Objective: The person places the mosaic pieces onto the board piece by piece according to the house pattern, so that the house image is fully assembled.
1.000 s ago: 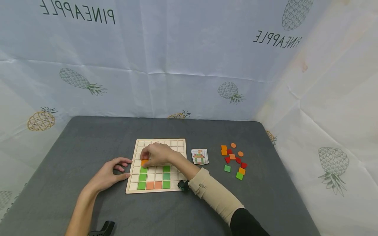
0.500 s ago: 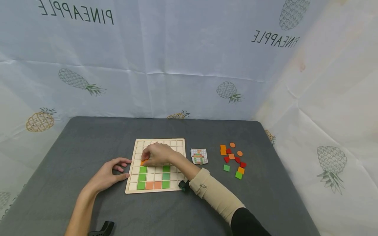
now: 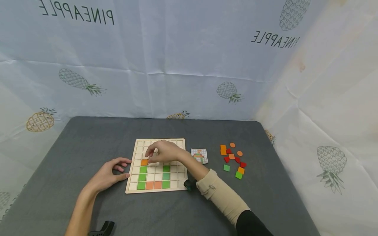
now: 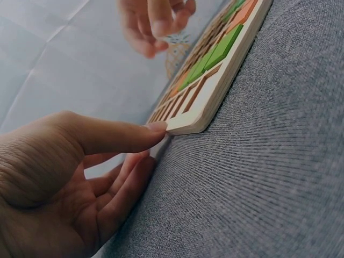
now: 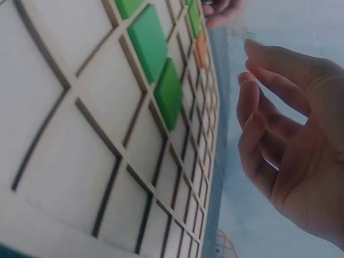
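Observation:
A wooden grid board lies on the table, with square tiles in some of its cells. Green tiles form a column on its left, topped by an orange tile. Salmon tiles sit in the bottom row, and another green column stands right of them. My left hand is at the board's left edge; in the left wrist view its thumb touches the rim. Just right of the orange tile, my right hand hovers over the board with fingers bent loosely and nothing between them.
A small printed pattern card lies right of the board, partly behind the right forearm. Farther right are loose orange, red and green pieces, some round. A black object is near the left forearm, at the bottom edge.
My right hand has let go of the orange tile, which now lies in its cell above the left green column. That hand has risen and shifted right. My left hand stays in place.

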The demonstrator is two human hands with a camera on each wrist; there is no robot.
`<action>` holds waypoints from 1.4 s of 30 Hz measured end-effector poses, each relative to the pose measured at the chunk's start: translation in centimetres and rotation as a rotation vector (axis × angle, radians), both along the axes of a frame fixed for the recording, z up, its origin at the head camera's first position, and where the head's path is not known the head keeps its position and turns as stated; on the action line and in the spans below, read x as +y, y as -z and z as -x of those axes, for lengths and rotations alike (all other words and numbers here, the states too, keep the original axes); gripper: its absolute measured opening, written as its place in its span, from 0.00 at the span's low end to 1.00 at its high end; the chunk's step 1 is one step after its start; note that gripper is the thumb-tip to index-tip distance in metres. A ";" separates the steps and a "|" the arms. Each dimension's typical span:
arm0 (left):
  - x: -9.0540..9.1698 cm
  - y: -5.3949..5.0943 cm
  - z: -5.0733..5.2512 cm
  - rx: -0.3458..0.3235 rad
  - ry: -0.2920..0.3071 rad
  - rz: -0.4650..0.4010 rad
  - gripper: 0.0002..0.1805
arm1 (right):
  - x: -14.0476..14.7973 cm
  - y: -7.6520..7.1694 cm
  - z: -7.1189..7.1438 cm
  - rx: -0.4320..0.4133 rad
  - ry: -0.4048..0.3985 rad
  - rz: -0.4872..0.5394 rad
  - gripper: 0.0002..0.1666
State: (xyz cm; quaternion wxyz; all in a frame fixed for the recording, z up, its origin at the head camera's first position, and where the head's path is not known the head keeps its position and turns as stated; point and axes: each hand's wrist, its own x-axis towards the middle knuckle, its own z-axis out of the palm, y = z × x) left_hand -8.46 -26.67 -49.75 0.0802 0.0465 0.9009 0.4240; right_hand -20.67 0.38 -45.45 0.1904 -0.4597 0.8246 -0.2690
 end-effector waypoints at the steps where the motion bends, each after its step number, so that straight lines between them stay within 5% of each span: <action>1: 0.0 0.0 0.0 -0.002 -0.001 0.000 0.29 | 0.4 -0.2 0.0 -0.014 -0.001 0.016 0.13; 8: 0.1 0.0 0.1 -0.001 -0.005 0.007 0.30 | 3.6 -1.9 -0.2 -0.098 0.042 0.089 0.18; 26: 0.0 -0.4 -0.2 -0.022 -0.006 -0.002 0.28 | 14.2 -5.0 -2.0 -0.050 0.267 0.115 0.17; 42: 0.2 -0.4 -0.2 -0.031 -0.014 0.007 0.29 | 24.1 -4.9 -2.4 -0.112 0.494 0.140 0.17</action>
